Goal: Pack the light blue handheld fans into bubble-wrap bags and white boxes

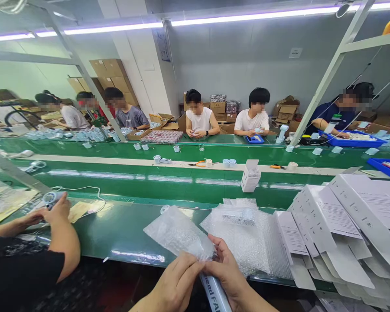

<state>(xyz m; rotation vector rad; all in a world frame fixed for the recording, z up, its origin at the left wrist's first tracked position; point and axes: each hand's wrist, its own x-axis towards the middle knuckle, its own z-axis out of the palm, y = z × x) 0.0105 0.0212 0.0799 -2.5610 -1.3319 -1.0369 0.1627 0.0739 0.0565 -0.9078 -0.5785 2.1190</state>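
Both hands, left hand (177, 284) & right hand (227, 273), pinched on bubble-wrap bag (178, 234) mouth, white fan box (214, 294) barely started in, most still outside.

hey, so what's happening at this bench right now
The person's left hand and right hand together hold a clear bubble-wrap bag against a white printed tube-shaped item. More bubble-wrap bags and flat white cardboard boxes lie on the green bench. A co-worker's hand rests nearby.
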